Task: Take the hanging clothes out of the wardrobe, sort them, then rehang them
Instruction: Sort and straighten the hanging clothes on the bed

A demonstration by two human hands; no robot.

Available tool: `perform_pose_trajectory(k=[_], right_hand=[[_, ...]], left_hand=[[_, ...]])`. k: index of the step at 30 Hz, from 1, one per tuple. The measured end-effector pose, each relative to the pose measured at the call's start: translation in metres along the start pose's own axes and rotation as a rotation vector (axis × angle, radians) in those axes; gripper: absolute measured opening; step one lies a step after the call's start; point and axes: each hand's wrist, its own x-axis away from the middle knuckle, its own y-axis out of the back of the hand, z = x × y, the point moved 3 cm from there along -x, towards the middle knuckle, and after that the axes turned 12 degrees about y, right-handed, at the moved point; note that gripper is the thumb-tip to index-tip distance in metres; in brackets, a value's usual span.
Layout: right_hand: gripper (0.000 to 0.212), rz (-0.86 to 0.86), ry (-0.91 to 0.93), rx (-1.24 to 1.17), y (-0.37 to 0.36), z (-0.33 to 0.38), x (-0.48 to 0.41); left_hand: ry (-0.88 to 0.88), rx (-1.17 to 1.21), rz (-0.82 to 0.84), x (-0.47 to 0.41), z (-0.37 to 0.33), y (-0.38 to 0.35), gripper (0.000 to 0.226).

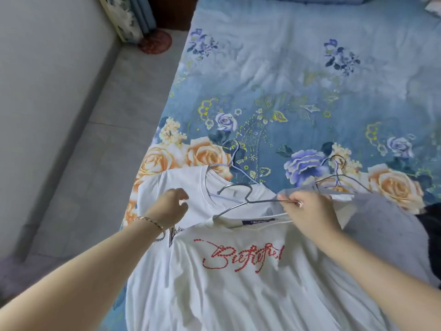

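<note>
A white T-shirt with red beaded lettering (238,278) lies on the bed, near me. A metal wire hanger (241,199) sticks out of its neck, and my right hand (307,211) pinches the hanger's right arm. My left hand (170,206), with a bracelet on the wrist, hovers with loosely curled fingers over a second white T-shirt (181,185) that lies underneath on a pale blue hanger (235,163). To the right lies a grey garment (381,225) with two more hangers (338,177) at its neck.
The bed (298,80) has a blue floral sheet, bare beyond the clothes. A dark garment (432,218) shows at the right edge. Grey floor (107,139) runs along the bed's left side, with a wall and a red round object (155,41) near the far corner.
</note>
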Motion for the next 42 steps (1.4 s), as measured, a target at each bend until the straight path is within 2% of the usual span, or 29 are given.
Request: perform_pose_trajectory(k=[2,7,11,14,16,20,24,28,33,36,38,42], right_hand=[[0.049,-0.031,0.076,0.033,-0.023,-0.010,-0.011],[0.046,-0.024,0.087,0.087,-0.069,-0.039,-0.012],[0.045,-0.004,0.049,0.075,-0.090,-0.056,-0.007],[0.044,-0.007,0.022,0.039,-0.089,-0.057,-0.005],[0.043,-0.009,0.022,0.013,-0.084,-0.055,-0.003],[0.047,0.082,0.002,-0.058,-0.065,-0.049,0.014],[0.047,0.252,-0.244,-0.106,-0.026,-0.040,0.029],[0.058,0.338,-0.182,-0.167,0.031,-0.011,0.041],[0.058,0.424,-0.142,-0.205,0.115,0.018,0.083],[0.049,0.436,-0.127,-0.195,0.169,0.030,0.112],[0.038,0.427,-0.210,-0.218,0.203,0.033,0.125],[0.030,0.208,-0.297,-0.122,0.272,0.042,0.133]], left_hand=[[0.003,-0.064,-0.031,-0.045,-0.008,-0.011,0.036],[-0.079,-0.254,-0.136,-0.132,-0.040,-0.043,0.052],[-0.011,-0.360,-0.083,-0.173,-0.051,-0.065,0.053],[0.004,-0.276,-0.052,-0.177,-0.055,-0.063,0.038],[0.016,-0.197,-0.057,-0.166,-0.056,-0.053,0.038],[0.024,-0.064,-0.234,-0.116,-0.053,-0.027,0.039],[0.055,0.065,-0.438,-0.046,-0.048,0.003,0.032],[0.060,0.089,-0.656,0.051,-0.048,0.038,0.027],[0.182,0.231,-0.870,0.184,-0.026,0.086,0.024],[0.241,0.322,-0.959,0.262,-0.011,0.102,0.019],[0.254,0.364,-1.041,0.311,-0.003,0.116,0.017],[0.219,0.464,-1.153,0.391,0.011,0.148,0.019]])
